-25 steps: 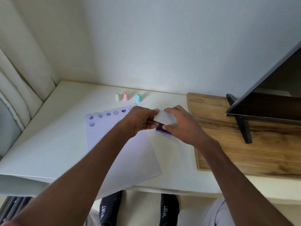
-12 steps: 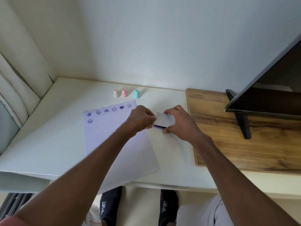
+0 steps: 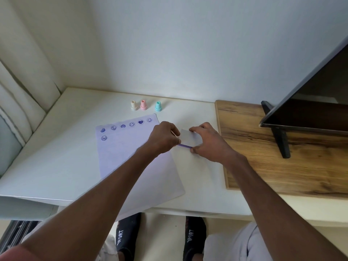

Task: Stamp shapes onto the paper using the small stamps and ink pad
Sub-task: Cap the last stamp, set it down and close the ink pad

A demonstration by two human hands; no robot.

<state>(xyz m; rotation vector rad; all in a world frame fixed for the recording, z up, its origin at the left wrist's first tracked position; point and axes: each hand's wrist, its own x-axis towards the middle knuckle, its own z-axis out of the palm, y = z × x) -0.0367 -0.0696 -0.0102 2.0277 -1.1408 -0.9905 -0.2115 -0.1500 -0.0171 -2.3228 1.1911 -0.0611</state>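
A pale sheet of paper (image 3: 131,166) lies on the white table (image 3: 56,157), with a row of purple smiley and heart prints along its far edge and one print below. Three small stamps stand behind it: cream stamp (image 3: 133,105), pink stamp (image 3: 143,105), teal stamp (image 3: 158,106). Just right of the paper sits the ink pad (image 3: 190,138), a purple base with a pale lid lying almost flat on it. My left hand (image 3: 163,137) pinches its left edge. My right hand (image 3: 209,143) grips its right side and front corner.
A wooden board (image 3: 282,166) lies on the table to the right, carrying a dark screen (image 3: 310,102) on a black stand (image 3: 281,140). A curtain (image 3: 22,87) hangs at the left. The table's front edge is near my body, with my feet below it.
The ink pad's lid has come down: a second ago it was tilted up over the dark purple pad, now only a thin purple strip shows. Both hands stayed on it.
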